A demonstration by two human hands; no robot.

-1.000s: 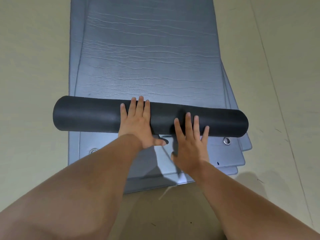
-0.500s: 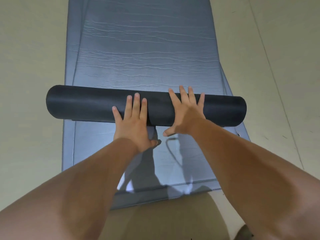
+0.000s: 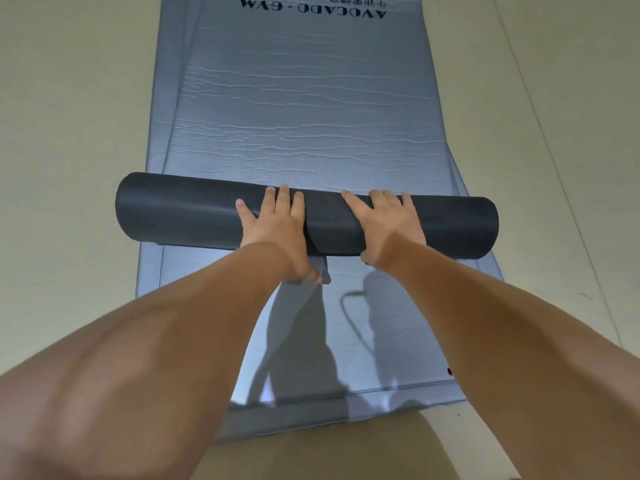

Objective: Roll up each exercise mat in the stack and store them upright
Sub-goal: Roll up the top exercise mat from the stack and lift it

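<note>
My left hand [image 3: 277, 230] and right hand [image 3: 384, 225] press flat, fingers spread, on the half-rolled mat [image 3: 180, 211]; stack [image 3: 301, 109] count beneath unclear.

A: Looks like a gym floor, tbh. Says "AVOCADO · GYM" [image 3: 313, 10] up past both palms, printed on the grey mat stack [image 3: 304, 109].

B: Yep, gym or studio. Plain beige floor [image 3: 69, 98] either side of the hands.

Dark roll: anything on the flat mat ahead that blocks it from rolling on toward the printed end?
Nothing visible. Both the left hand and right hand press flat on the dark roll; the flat mat ahead is bare up to the printed lettering.
</note>
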